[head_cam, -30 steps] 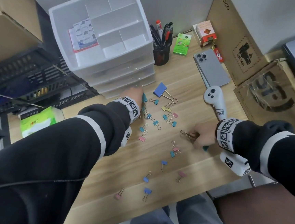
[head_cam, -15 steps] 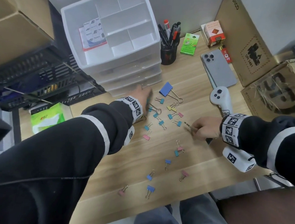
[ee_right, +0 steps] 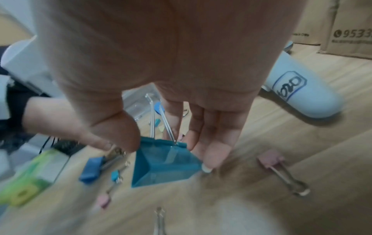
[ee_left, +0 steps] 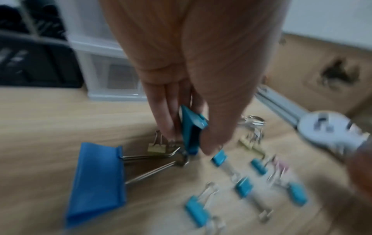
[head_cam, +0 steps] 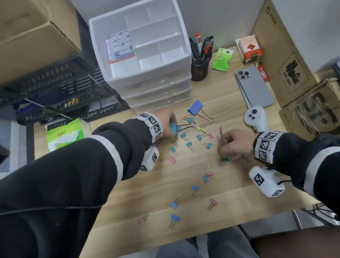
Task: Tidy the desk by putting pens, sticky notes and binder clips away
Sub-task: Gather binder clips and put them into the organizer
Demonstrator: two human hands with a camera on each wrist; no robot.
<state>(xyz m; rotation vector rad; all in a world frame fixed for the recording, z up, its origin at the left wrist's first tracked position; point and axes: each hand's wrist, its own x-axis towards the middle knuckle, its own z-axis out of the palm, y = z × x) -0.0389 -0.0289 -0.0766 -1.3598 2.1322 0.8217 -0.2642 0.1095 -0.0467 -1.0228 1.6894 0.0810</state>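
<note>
Since the earlier frame a teal binder clip (ee_right: 165, 160) has been tilted up off the worktop (head_cam: 159, 189) by the right hand (head_cam: 236, 144), thumb and fingers (ee_right: 213, 152) pinching it, while farther off another teal clip (ee_left: 191, 130) is pinched by the left hand (head_cam: 164, 122), so both seem ready for the white drawer organiser (head_cam: 102, 46).

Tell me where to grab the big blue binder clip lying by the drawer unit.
Pinch the big blue binder clip across its wide folded body, coming from above. It lies flat with its wire handles splayed toward the small clips; they are thin and would probably pivot.
</note>
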